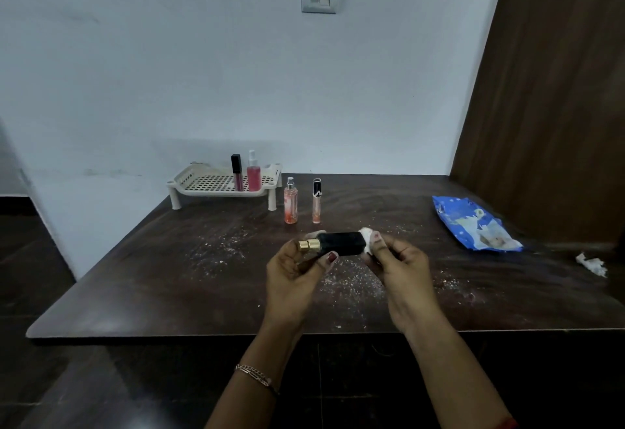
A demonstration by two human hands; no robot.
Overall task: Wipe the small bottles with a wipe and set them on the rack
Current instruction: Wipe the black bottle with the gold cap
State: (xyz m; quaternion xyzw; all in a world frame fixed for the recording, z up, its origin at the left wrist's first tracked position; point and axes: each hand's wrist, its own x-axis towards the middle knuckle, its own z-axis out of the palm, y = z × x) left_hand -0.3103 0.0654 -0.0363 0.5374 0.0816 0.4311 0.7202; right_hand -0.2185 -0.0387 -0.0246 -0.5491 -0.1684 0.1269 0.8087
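Note:
My left hand (293,268) grips a black bottle (341,243) with a gold cap, held sideways above the table's middle. A white wipe (367,236) is pinched in my right hand (402,264) and pressed to the bottle's base. At the back left stands a cream rack (206,185) with a dark-capped tube (236,173) and a pink spray bottle (253,173) upright on it. A peach spray bottle (291,201) and a slim black-capped vial (317,201) stand on the table just right of the rack.
The dark wooden table (169,276) is dusted with pale crumbs. A blue wipes packet (473,222) lies at the right, with a crumpled used wipe (592,263) near the right edge. A brown door (558,90) rises behind the right corner.

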